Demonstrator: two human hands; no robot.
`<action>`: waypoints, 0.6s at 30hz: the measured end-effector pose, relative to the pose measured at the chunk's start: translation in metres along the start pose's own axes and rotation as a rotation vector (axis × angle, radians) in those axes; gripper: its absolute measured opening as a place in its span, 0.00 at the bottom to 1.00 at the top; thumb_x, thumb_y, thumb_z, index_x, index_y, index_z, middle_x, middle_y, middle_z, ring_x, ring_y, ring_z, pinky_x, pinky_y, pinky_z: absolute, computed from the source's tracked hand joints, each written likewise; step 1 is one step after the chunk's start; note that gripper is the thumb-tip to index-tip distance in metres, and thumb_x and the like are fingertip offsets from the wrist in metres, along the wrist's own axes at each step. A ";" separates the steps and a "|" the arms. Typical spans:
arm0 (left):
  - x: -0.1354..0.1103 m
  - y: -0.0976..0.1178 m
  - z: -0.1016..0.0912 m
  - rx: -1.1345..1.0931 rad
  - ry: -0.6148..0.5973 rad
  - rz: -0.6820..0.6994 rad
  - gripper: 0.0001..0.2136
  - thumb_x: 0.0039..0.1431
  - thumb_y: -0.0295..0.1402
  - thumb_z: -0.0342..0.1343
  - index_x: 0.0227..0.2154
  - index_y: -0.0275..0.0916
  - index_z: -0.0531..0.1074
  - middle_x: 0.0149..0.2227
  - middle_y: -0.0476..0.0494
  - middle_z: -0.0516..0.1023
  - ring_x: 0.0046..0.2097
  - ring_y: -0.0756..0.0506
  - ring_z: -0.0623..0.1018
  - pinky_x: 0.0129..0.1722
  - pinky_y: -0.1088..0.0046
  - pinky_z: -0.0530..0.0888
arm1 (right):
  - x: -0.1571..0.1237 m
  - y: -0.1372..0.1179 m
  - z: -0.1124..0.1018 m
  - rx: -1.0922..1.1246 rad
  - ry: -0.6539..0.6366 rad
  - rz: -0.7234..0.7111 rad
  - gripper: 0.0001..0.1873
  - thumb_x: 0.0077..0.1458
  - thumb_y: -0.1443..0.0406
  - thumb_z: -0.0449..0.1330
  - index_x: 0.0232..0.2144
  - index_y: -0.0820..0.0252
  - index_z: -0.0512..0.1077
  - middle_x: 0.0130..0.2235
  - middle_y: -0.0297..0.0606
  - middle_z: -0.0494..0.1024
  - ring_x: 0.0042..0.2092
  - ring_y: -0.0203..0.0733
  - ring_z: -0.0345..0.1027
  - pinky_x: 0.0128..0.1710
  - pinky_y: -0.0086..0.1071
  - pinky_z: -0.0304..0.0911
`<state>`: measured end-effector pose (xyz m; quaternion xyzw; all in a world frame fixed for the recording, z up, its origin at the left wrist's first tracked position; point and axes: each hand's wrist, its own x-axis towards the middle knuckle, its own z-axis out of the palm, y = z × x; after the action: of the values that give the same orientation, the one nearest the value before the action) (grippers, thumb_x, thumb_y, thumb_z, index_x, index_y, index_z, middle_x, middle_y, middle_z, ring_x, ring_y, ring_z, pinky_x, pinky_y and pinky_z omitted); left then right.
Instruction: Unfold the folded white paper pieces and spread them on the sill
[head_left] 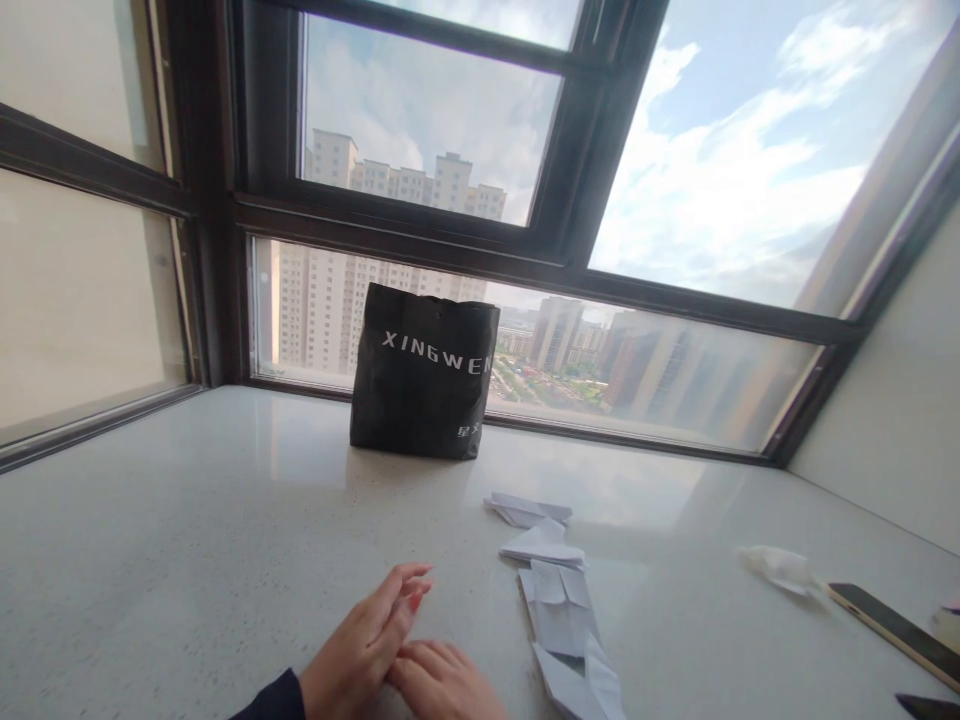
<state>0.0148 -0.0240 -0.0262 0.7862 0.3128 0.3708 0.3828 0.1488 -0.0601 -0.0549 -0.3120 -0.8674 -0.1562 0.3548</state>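
My left hand (361, 640) rests on its side over the pale counter, fingers stretched forward and held close together. My right hand (448, 682) lies low beside it, palm down, its fingertips touching the left hand's inner side. Nothing shows in either hand. Just right of my hands runs a row of folded white papers: a flat folded strip (529, 510) farthest away, a pointed piece (544, 545), a creased squarish piece (561, 605), and a piece with angled flaps (574, 685) closest to me.
A black bag (420, 400) with white lettering stands upright at the back of the counter (187, 540), before dark-framed windows (405, 235). Over on the right lie a crumpled white wrapper or tissue (784, 570) and a phone (896, 630). A dark object (926, 707) is cut off at the lower right.
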 end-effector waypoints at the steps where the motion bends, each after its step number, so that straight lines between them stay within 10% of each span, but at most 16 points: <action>1: 0.001 -0.002 -0.001 -0.051 0.013 -0.018 0.15 0.61 0.36 0.38 0.45 0.36 0.63 0.43 0.39 0.72 0.47 0.46 0.71 0.47 0.72 0.68 | 0.010 0.000 -0.020 0.068 -0.047 0.071 0.09 0.55 0.59 0.52 0.35 0.56 0.67 0.31 0.32 0.77 0.30 0.34 0.71 0.32 0.22 0.68; 8: 0.001 0.001 -0.002 -0.039 0.068 -0.052 0.12 0.54 0.29 0.44 0.41 0.36 0.65 0.42 0.38 0.72 0.47 0.45 0.71 0.47 0.69 0.67 | 0.025 0.059 -0.119 -0.135 -0.118 0.600 0.18 0.55 0.59 0.51 0.48 0.56 0.63 0.52 0.43 0.65 0.55 0.47 0.56 0.52 0.43 0.55; 12: -0.004 0.007 0.000 0.115 0.036 -0.008 0.13 0.54 0.28 0.43 0.42 0.38 0.66 0.42 0.41 0.73 0.47 0.46 0.71 0.48 0.71 0.67 | -0.019 0.110 -0.107 -0.358 -0.245 0.816 0.31 0.49 0.50 0.54 0.54 0.53 0.59 0.60 0.42 0.52 0.61 0.54 0.41 0.54 0.50 0.47; 18: -0.004 0.004 0.004 0.308 -0.009 0.329 0.16 0.49 0.22 0.44 0.41 0.41 0.66 0.46 0.43 0.71 0.47 0.45 0.70 0.49 0.70 0.66 | -0.054 0.122 -0.066 -0.335 -0.398 0.893 0.26 0.51 0.54 0.52 0.51 0.57 0.65 0.54 0.46 0.65 0.57 0.55 0.52 0.52 0.48 0.53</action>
<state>0.0162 -0.0310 -0.0257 0.8774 0.2317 0.3726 0.1941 0.2924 -0.0238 -0.0410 -0.7281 -0.6634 -0.0640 0.1601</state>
